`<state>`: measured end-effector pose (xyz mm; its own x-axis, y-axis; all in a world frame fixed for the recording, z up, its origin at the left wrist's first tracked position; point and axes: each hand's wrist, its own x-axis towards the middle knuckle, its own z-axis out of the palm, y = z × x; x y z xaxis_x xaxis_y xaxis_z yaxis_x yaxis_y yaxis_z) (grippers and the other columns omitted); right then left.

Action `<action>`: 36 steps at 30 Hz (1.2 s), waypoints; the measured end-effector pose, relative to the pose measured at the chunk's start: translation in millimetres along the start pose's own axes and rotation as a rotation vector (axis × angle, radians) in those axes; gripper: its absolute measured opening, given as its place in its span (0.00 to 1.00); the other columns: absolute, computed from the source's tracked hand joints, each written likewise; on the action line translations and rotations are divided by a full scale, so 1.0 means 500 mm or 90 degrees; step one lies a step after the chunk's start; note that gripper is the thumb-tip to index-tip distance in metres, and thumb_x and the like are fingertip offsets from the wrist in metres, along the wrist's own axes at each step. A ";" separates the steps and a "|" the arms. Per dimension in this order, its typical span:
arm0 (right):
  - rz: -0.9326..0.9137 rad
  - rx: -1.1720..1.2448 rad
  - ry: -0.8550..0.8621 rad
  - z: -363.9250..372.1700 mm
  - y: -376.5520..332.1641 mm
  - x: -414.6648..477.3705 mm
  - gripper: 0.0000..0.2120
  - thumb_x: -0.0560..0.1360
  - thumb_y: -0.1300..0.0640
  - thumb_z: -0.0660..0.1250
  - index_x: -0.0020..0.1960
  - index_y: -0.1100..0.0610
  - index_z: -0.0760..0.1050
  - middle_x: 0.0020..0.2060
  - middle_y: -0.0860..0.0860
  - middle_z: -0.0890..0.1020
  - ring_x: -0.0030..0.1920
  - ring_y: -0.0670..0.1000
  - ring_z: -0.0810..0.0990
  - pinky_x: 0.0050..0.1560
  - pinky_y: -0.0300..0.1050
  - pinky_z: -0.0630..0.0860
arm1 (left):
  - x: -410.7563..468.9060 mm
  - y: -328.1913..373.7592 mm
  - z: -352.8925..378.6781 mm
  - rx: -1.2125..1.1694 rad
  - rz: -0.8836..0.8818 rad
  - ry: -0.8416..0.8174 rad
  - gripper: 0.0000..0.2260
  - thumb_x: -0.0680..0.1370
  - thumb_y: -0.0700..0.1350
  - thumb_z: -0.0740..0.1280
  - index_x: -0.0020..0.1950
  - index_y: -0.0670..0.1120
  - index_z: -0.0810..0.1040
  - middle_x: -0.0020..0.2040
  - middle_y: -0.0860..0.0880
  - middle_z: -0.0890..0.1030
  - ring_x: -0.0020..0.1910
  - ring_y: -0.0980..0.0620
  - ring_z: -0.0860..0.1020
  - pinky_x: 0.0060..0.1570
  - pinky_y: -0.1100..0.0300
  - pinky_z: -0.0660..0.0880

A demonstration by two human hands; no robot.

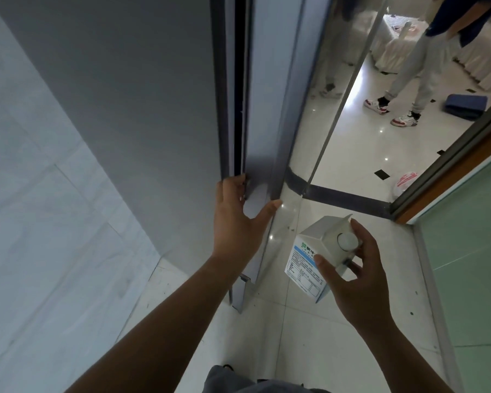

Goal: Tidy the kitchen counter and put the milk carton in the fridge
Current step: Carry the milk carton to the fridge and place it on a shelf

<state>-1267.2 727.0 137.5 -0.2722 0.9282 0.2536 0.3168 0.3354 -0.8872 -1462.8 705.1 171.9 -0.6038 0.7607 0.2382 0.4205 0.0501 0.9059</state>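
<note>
Forearms (167,307), two, bare, reaching forward from the lower edge. Milk carton (304,268): white, blue-printed side, gabled top with a round white cap (347,241). It is held in the air above the floor by the right hand (363,279), whose fingers and thumb curl round its top from above. Left hand (236,219): just left of the carton and apart from it, fingers hooked round the edge of the fridge door (262,109), thumb spread across the door. Fridge (139,109): tall, grey, left of both hands. Floor (309,336): glossy white tile, below both hands. Glass partition (338,109): beyond the right hand. Well beyond the hands: a person's legs (408,66) in grey trousers and red-and-white trainers, a blue cloth (465,106), and a plastic bag (404,182) on the floor.
</note>
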 end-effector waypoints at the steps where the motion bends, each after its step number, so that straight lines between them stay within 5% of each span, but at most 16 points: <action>1: 0.003 -0.002 0.001 -0.008 -0.001 -0.002 0.32 0.58 0.25 0.64 0.60 0.26 0.57 0.61 0.41 0.71 0.57 0.36 0.73 0.50 0.29 0.75 | -0.010 0.008 0.009 0.005 0.006 -0.012 0.24 0.68 0.52 0.74 0.57 0.51 0.66 0.53 0.54 0.70 0.48 0.58 0.73 0.47 0.77 0.68; 7: 0.029 -0.012 0.044 -0.091 0.001 -0.048 0.32 0.58 0.27 0.66 0.59 0.27 0.58 0.55 0.21 0.67 0.58 0.32 0.70 0.52 0.33 0.75 | -0.055 0.040 0.064 0.070 0.121 -0.171 0.24 0.68 0.56 0.72 0.60 0.52 0.69 0.55 0.58 0.69 0.50 0.65 0.69 0.48 0.78 0.63; 11: 0.043 0.001 0.103 -0.139 0.008 -0.089 0.33 0.64 0.46 0.75 0.60 0.27 0.61 0.57 0.26 0.70 0.59 0.43 0.72 0.53 0.35 0.75 | -0.029 0.082 0.069 0.105 0.262 -0.144 0.19 0.71 0.56 0.68 0.59 0.53 0.72 0.55 0.57 0.68 0.50 0.69 0.66 0.53 0.76 0.66; 16: 0.053 -0.006 0.184 -0.184 -0.004 -0.108 0.36 0.60 0.42 0.71 0.65 0.39 0.64 0.62 0.33 0.71 0.61 0.46 0.73 0.54 0.40 0.77 | 0.074 0.177 0.089 0.044 0.460 0.010 0.19 0.72 0.47 0.70 0.60 0.42 0.74 0.57 0.51 0.67 0.59 0.61 0.64 0.60 0.70 0.63; 19: 0.052 -0.001 0.218 -0.196 -0.019 -0.095 0.35 0.59 0.42 0.72 0.65 0.38 0.64 0.60 0.31 0.72 0.60 0.43 0.74 0.55 0.43 0.77 | 0.133 0.222 0.135 0.022 0.531 -0.094 0.20 0.74 0.48 0.69 0.64 0.45 0.72 0.62 0.45 0.70 0.64 0.51 0.67 0.66 0.60 0.63; 23: 0.047 0.013 0.229 -0.205 -0.045 -0.053 0.31 0.62 0.49 0.75 0.60 0.35 0.66 0.55 0.28 0.73 0.58 0.38 0.74 0.53 0.34 0.75 | 0.191 0.262 0.222 0.090 0.635 -0.259 0.16 0.77 0.50 0.64 0.62 0.45 0.75 0.64 0.43 0.72 0.64 0.51 0.66 0.66 0.71 0.54; 26: 0.046 0.033 0.234 -0.223 -0.052 -0.016 0.27 0.66 0.62 0.74 0.56 0.42 0.66 0.50 0.24 0.74 0.55 0.30 0.73 0.48 0.25 0.73 | 0.206 0.294 0.279 0.117 0.684 -0.370 0.14 0.78 0.47 0.62 0.62 0.46 0.73 0.59 0.44 0.75 0.59 0.51 0.69 0.60 0.67 0.60; 31: 0.054 0.041 0.254 -0.277 -0.050 0.048 0.24 0.67 0.61 0.72 0.54 0.42 0.66 0.48 0.23 0.74 0.52 0.27 0.73 0.43 0.23 0.72 | 0.249 0.341 0.362 0.143 0.751 -0.426 0.16 0.77 0.50 0.60 0.63 0.49 0.73 0.55 0.45 0.77 0.56 0.47 0.73 0.59 0.53 0.68; 36: 0.039 0.048 0.286 -0.315 -0.021 0.114 0.27 0.67 0.61 0.73 0.58 0.42 0.64 0.54 0.36 0.73 0.55 0.28 0.71 0.45 0.22 0.70 | 0.332 0.338 0.427 0.169 0.693 -0.364 0.16 0.76 0.51 0.60 0.63 0.52 0.74 0.54 0.45 0.76 0.56 0.46 0.72 0.59 0.54 0.65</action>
<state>-1143.1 801.9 221.9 0.1708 0.9296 0.3266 0.2479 0.2803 -0.9274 -1347.4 978.1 289.6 0.4925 0.6567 0.5711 0.6784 -0.7007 0.2206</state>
